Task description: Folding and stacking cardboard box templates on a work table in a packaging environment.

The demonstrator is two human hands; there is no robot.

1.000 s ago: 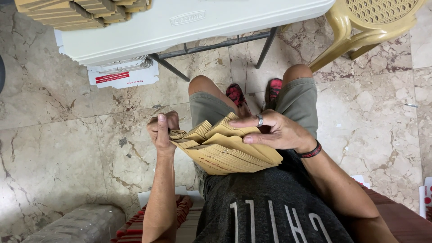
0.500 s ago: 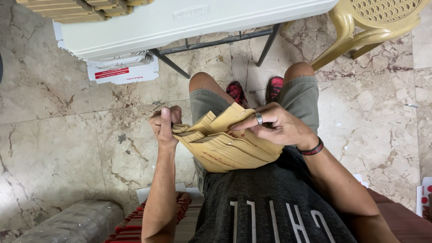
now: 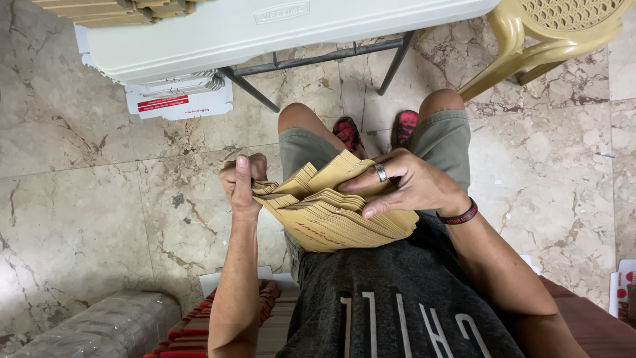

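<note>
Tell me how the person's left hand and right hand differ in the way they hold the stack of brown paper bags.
The left hand is closed in a fist on the edge of the stack of brown paper bags, thumb up; the right hand lies spread over the top, fingers parting the bags. The right hand wears a ring and a dark wristband; the left hand shows neither. Both touch the same stack.
</note>
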